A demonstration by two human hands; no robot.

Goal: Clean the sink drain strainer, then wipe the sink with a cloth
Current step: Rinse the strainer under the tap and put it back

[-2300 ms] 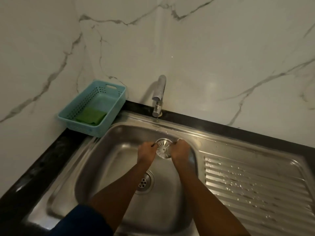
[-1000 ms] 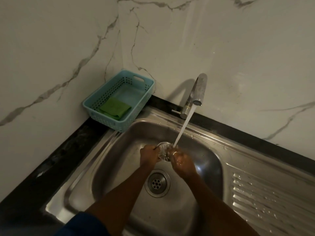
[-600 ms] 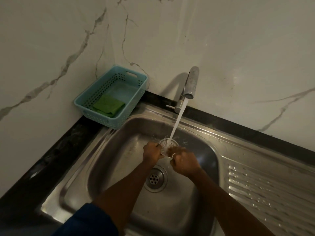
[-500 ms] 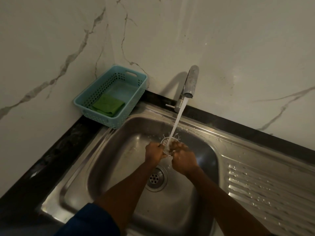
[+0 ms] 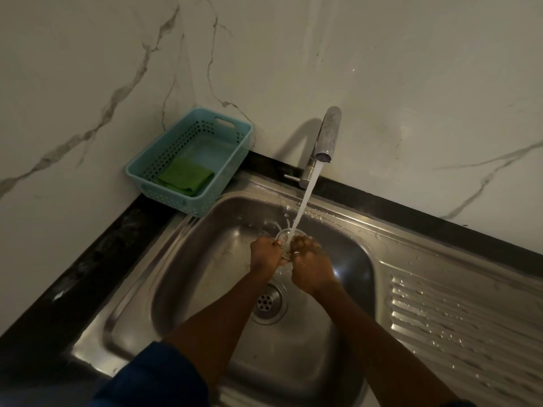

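- A dark blue sleeve (image 5: 152, 377) covers the left arm at the bottom edge of the view. Both bare forearms reach forward over the steel sink (image 5: 205, 259).
- The round drain opening (image 5: 268, 302) lies uncovered in the floor of the basin, between the two forearms and nearer than the hands.
- To the right of the basin, the ribbed draining board (image 5: 455, 318) carries scattered drops of water.
- The left hand (image 5: 266, 254) grasps the left edge of the strainer (image 5: 283, 234), its fingers curled round the rim.
- The right hand (image 5: 308, 262) grasps the strainer's right side with bent fingers, wet and glistening. A ring (image 5: 295, 253) shows on one finger.
- The strainer is held above the basin floor, at the far side of the bowl and just beyond the drain opening. Only part of its metal rim shows between the two hands.
- A stream of water (image 5: 305, 198) falls at a slant onto the strainer and splashes off it towards the back wall of the basin.
- The tap (image 5: 327, 136) stands at the back edge of the sink, its spout pointing down over the hands.
- A pale blue perforated basket (image 5: 179, 198) sits on the black tabletop (image 5: 97, 259) in the left corner, just beside the sink's rim. A folded green cloth (image 5: 185, 176) lies inside it, at its near end.
- White marble-look walls (image 5: 411, 69) with grey veins rise behind the tabletop.
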